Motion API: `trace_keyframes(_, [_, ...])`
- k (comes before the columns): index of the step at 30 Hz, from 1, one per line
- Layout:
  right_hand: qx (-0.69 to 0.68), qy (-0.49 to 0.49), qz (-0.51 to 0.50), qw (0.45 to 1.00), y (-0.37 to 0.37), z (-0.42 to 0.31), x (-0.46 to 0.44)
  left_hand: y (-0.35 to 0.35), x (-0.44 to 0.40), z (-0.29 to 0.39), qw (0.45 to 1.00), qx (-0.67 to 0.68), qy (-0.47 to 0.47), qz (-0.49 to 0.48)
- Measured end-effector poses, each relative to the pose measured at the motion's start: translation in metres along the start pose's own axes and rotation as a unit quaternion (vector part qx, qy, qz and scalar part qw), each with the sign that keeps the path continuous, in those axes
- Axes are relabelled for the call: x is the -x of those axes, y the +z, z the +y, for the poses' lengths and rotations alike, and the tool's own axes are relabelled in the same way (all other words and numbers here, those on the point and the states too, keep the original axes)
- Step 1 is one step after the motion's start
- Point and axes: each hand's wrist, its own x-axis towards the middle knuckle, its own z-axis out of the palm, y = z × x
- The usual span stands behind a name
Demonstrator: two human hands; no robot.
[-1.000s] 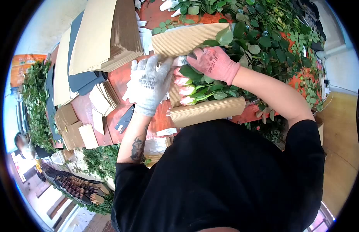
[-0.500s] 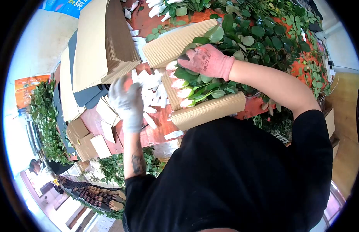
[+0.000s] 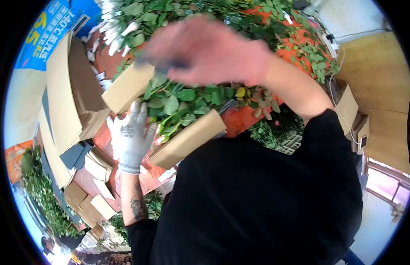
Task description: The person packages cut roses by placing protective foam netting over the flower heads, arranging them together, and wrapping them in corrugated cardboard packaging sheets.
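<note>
My left hand [image 3: 132,143], in a pale grey-white glove, has its fingers extended. It lies against the flower-head end of a bunch of roses [image 3: 160,140], largely covering the blooms. The bunch's leafy stems [image 3: 187,106] lie between two raised flaps of corrugated cardboard [image 3: 189,138], with the far flap [image 3: 127,88] just beyond my left fingertips. My right hand [image 3: 209,51], in a pink glove with a dark palm, hovers over the far side of the bunch. Motion smears its fingers, and I cannot make out whether it holds anything.
A stack of tall cardboard sheets [image 3: 59,88] stands at the left. Smaller card pieces [image 3: 99,165] lie on the red table [image 3: 238,121] beside it. More cut greenery [image 3: 169,11] and white-wrapped buds [image 3: 112,33] cover the far side. A white cable [image 3: 332,97] hangs at right.
My left hand has moved from beside the card stack to the rose heads. My right hand has lifted off the bunch and blurs with motion. The view has turned, shifting the table leftward.
</note>
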Motion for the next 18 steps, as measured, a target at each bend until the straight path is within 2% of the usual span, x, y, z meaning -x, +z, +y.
trace_keyframes(1, [-0.051, 0.055, 0.051, 0.996, -0.028, 0.009, 0.013, 0.0, 0.0, 0.001, 1.0, 0.003, 0.005, 0.002])
trace_keyframes(2, [-0.061, 0.176, 0.161, 0.969, -0.044, 0.015, 0.04, -0.007, -0.002, 0.004, 0.995, 0.056, -0.017, -0.077])
trace_keyframes(3, [-0.065, 0.292, 0.268, 0.916, -0.06, 0.021, 0.066, -0.004, -0.001, 0.004, 0.995, 0.062, -0.011, -0.076])
trace_keyframes(5, [-0.097, 0.49, 0.172, 0.849, -0.1, 0.012, 0.106, -0.001, 0.001, 0.002, 0.997, 0.06, -0.004, -0.056])
trace_keyframes(7, [-0.375, 0.516, 0.154, 0.755, -0.094, 0.012, 0.156, -0.004, 0.0, 0.002, 0.995, 0.073, -0.006, -0.068])
trace_keyframes(9, [-0.408, 0.622, 0.123, 0.657, -0.052, 0.003, 0.195, -0.003, 0.001, 0.002, 0.994, 0.073, -0.008, -0.082])
trace_keyframes(14, [-0.435, 0.606, 0.105, 0.657, 0.038, -0.009, 0.234, 0.007, 0.004, -0.002, 0.993, 0.089, 0.001, -0.076])
trace_keyframes(16, [-0.372, 0.604, 0.114, 0.695, 0.047, -0.007, 0.233, 0.005, 0.003, 0.0, 0.992, 0.094, -0.003, -0.078])
trace_keyframes(17, [-0.372, 0.603, 0.118, 0.696, 0.048, -0.008, 0.233, 0.004, 0.003, 0.0, 0.991, 0.103, -0.011, -0.084])
trace_keyframes(18, [-0.476, 0.603, 0.211, 0.605, 0.049, -0.01, 0.233, 0.004, 0.004, 0.0, 0.99, 0.109, -0.017, -0.088])
